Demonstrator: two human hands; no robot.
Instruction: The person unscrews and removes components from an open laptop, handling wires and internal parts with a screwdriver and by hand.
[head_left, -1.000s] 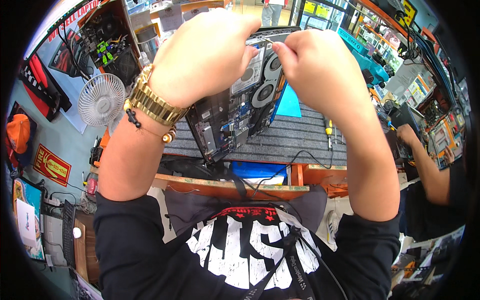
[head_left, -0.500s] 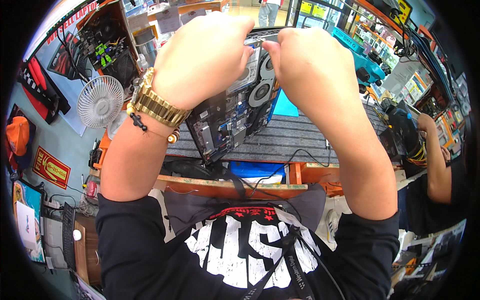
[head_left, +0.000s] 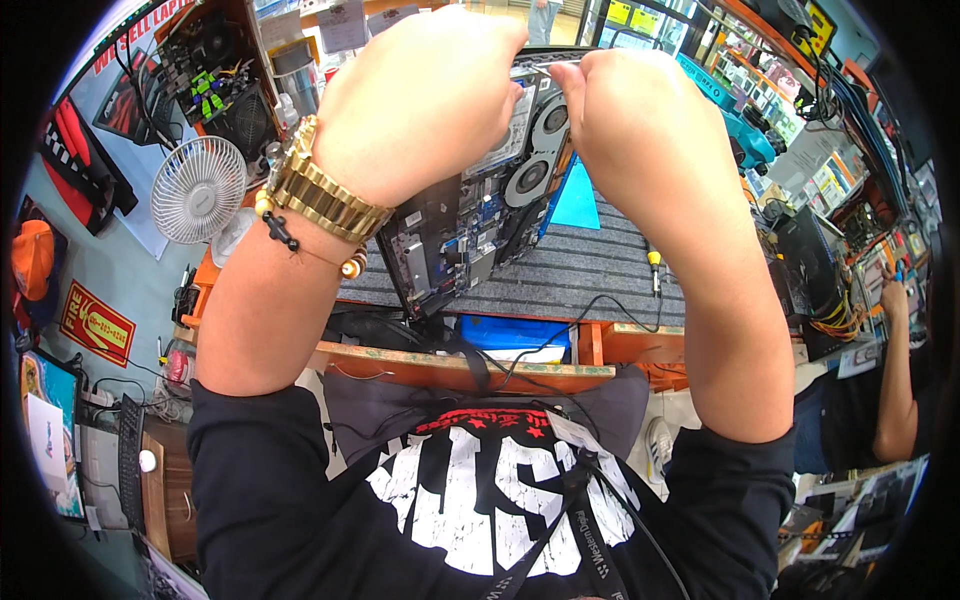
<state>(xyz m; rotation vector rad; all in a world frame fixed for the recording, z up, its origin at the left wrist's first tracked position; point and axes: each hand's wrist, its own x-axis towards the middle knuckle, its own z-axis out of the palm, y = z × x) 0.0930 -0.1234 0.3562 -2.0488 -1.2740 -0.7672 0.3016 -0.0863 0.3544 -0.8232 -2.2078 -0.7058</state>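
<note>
An opened laptop (head_left: 440, 250) stands on edge on the grey mat, its circuit board and two round fans (head_left: 528, 178) bared. My left hand (head_left: 430, 95), above a gold watch (head_left: 330, 205), is closed at the laptop's upper part; its palm side is hidden. My right hand (head_left: 650, 125) is closed at the upper right corner, thumb pressed against the curled fingers. A thin metallic piece (head_left: 541, 69) shows at that thumb tip, too small to name surely. The two hands are a little apart.
Ribbed grey mat (head_left: 600, 275) covers the bench. A yellow-handled screwdriver (head_left: 655, 260) and a blue sheet (head_left: 575, 205) lie there. An open drawer (head_left: 470, 368) with cables faces me. A white fan (head_left: 198, 190) stands left, a teal microscope (head_left: 750, 140) right. Another person's arm (head_left: 895, 370) is at far right.
My hands and the laptop's top have shifted slightly right. The yellow screwdriver handle has come into view beside my right forearm. The other person's hand has moved to the right.
</note>
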